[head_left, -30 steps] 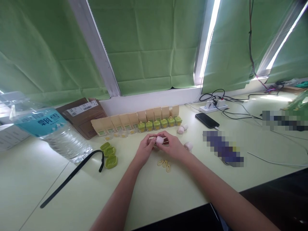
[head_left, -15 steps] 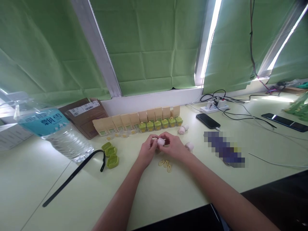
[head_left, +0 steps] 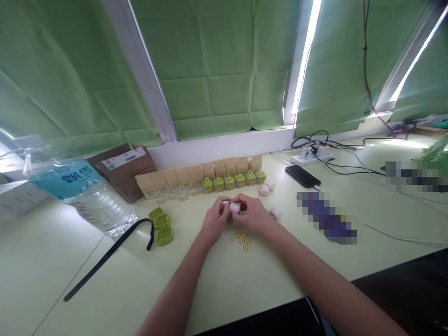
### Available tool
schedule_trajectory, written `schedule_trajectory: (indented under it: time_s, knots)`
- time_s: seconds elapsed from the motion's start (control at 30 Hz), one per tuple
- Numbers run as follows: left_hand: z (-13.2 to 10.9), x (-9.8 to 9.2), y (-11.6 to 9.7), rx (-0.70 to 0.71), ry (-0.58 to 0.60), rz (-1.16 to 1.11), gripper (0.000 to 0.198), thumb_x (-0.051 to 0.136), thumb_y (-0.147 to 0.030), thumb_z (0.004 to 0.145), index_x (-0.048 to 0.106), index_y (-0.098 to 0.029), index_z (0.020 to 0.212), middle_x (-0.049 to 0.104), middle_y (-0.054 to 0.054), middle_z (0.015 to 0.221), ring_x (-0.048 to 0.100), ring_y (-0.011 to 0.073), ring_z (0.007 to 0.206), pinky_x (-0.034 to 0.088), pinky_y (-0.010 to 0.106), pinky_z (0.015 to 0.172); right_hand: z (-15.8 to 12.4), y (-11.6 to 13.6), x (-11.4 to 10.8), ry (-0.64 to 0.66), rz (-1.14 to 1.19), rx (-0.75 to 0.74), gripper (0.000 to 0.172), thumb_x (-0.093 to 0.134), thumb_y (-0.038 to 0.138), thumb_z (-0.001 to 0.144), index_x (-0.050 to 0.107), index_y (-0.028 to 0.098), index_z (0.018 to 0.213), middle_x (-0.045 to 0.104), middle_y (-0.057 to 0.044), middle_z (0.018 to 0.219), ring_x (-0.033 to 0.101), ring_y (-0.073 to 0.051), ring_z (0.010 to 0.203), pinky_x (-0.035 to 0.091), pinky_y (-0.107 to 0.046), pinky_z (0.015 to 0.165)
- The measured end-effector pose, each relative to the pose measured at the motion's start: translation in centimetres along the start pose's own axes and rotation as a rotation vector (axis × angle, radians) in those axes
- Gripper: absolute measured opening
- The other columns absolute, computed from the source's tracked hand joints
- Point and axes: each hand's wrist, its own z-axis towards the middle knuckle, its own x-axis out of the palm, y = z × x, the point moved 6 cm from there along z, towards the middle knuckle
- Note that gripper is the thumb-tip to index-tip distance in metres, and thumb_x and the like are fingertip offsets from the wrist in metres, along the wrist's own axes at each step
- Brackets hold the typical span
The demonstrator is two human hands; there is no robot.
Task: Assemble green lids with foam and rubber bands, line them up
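Between my two hands is a small, rounded, pale pink piece (head_left: 234, 207); its exact kind is not clear. My left hand (head_left: 216, 217) pinches it from the left, fingers closed. From the other side my right hand (head_left: 249, 212) grips it with thumb and fingers. Just below them on the table lie several yellow loops (head_left: 241, 239). Similar pale pieces, one pair (head_left: 265, 189) and another piece (head_left: 276, 213), rest to the right of my right hand. Green hollow shells (head_left: 164, 234) sit off to the left.
Behind my hands stand several green-lidded little boxes (head_left: 229, 182) and a row of brown card packets (head_left: 183, 177). A large water bottle (head_left: 101, 205), a black strap (head_left: 108, 254) and a cardboard box (head_left: 129, 179) are left. Rightward lie a phone (head_left: 303, 176) and a power strip (head_left: 311, 157).
The pale pink piece has turned slightly between my fingers. Both hands stay in nearly the same place.
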Motion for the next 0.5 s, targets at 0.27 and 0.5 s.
schedule_trajectory:
  time_s: [0.27, 0.5]
  knots:
    - [0.42, -0.61, -0.22, 0.012, -0.019, -0.147, 0.038, 0.044, -0.049, 0.091, 0.063, -0.019, 0.106, 0.066, 0.004, 0.093, 0.058, 0.0166, 0.078, 0.047, 0.027, 0.069, 0.03, 0.38, -0.15, -0.031, 0.037, -0.013, 0.029, 0.065, 0.034, 0.082, 0.067, 0.023, 0.109, 0.072, -0.003, 0.102, 0.068, -0.018, 0.086, 0.056, -0.032, 0.080]
    - [0.39, -0.88, -0.10, -0.029, -0.052, -0.188, 0.033, 0.050, -0.041, 0.089, 0.063, -0.018, 0.109, 0.066, 0.004, 0.090, 0.056, 0.0139, 0.072, 0.046, 0.026, 0.066, 0.19, 0.17, -0.53, -0.074, -0.014, 0.005, 0.030, 0.063, 0.039, 0.086, 0.067, 0.025, 0.113, 0.069, -0.004, 0.109, 0.066, -0.018, 0.091, 0.056, -0.032, 0.079]
